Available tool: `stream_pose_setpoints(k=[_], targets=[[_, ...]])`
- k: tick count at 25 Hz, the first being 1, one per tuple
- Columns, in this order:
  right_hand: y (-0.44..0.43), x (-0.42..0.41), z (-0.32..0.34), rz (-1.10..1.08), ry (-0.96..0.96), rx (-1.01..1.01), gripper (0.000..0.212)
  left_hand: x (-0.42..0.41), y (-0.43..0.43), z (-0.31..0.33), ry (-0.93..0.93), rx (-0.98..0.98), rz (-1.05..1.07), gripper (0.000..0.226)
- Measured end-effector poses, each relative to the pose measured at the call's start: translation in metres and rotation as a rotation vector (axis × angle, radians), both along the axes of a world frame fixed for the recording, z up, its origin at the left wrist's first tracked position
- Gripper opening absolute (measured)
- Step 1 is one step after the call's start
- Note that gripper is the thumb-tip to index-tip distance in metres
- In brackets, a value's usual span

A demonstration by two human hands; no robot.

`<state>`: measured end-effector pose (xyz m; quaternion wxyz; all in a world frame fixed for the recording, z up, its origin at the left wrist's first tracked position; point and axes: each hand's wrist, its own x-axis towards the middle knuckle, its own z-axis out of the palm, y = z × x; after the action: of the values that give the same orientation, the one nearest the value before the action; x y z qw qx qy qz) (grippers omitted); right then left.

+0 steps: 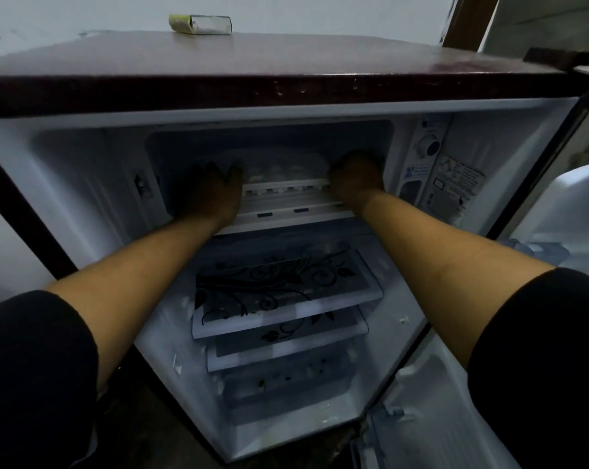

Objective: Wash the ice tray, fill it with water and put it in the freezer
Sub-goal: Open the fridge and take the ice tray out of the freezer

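Observation:
The white ice tray (286,188) lies crosswise inside the freezer compartment (354,133) at the top of the open fridge, with its front rim toward me. My left hand (211,192) holds the tray's left end, thumb over the rim. My right hand (355,179) grips the right end with curled fingers. Both hands are in deep shadow, so the fingers' exact lie is hard to see. Whether the tray cells hold water cannot be made out.
Below the freezer are glass shelves (286,299) with a black floral print and a drawer (286,384). The fridge door (557,214) stands open on the right. A small box (201,24) lies on the dark red fridge top (252,62). The thermostat dial (428,147) is right of the freezer.

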<state>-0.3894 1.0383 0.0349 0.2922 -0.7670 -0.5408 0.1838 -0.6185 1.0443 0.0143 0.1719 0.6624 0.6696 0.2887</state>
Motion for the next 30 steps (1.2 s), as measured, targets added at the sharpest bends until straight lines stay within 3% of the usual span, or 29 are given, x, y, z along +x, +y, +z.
stream_pose_setpoints(k=[6, 9, 13, 15, 17, 19, 22, 30], targets=[[-0.014, 0.0, 0.005, -0.056, 0.108, -0.053, 0.042, 0.007, -0.026, 0.014, -0.236, -0.082, 0.0, 0.061], [-0.033, 0.008, 0.0, -0.1, 0.164, -0.004, 0.022, 0.005, -0.037, 0.019, -0.298, -0.114, 0.046, 0.057], [-0.074, 0.007, 0.008, -0.183, 0.31, 0.024, 0.035, 0.001, -0.064, 0.026, -0.481, -0.145, 0.059, 0.048], [-0.1, 0.005, 0.011, -0.255, 0.443, 0.046, 0.026, -0.003, -0.082, 0.03, -0.581, -0.154, 0.042, 0.046], [-0.131, 0.001, 0.012, -0.276, 0.456, 0.057, 0.008, -0.012, -0.102, 0.03, -0.653, -0.186, 0.01, 0.046], [-0.161, -0.003, 0.016, -0.287, 0.464, 0.056, 0.027, -0.022, -0.122, 0.028, -0.669, -0.224, -0.018, 0.042], [-0.207, -0.014, 0.023, -0.301, 0.464, 0.062, 0.032, -0.033, -0.152, 0.023, -0.73, -0.261, -0.024, 0.019], [-0.334, -0.068, 0.014, -0.372, 0.557, 0.051, 0.033, -0.081, -0.248, 0.031, -0.84, -0.378, -0.032, 0.038]])
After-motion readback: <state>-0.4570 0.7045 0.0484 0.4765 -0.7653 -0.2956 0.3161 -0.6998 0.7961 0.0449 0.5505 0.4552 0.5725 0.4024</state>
